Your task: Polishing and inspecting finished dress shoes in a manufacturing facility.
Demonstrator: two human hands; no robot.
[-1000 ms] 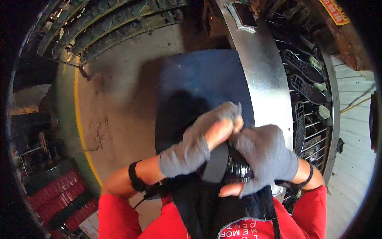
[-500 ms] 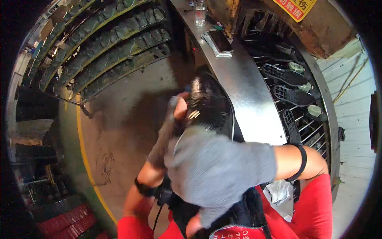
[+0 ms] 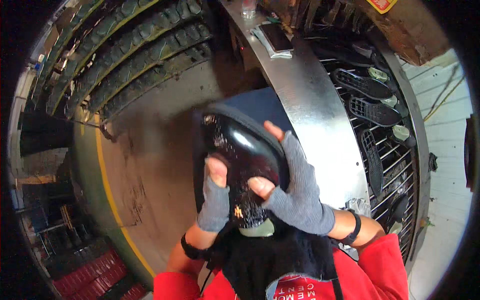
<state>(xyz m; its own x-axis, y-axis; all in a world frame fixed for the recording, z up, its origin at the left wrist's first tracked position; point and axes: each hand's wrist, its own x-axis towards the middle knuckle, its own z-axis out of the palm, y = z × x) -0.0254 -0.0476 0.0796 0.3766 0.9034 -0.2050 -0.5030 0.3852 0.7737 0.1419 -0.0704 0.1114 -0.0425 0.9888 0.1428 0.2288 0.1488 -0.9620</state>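
A glossy black, round-toed, leather-like shoe (image 3: 245,145) is being clasped between the grey-knit-gloved left hand (image 3: 215,197) and right hand (image 3: 296,200), thumbs on top, left fingertips hidden. No longer being masked by the right hand, its upper is being exposed around the thumbs, apparently steadied.

A black phone (image 3: 277,38) lies on a white cloth (image 3: 261,36) on the shiny metal counter (image 3: 327,125), near a clear container (image 3: 248,9). A yellow line (image 3: 108,188) runs along the floor (image 3: 159,150).
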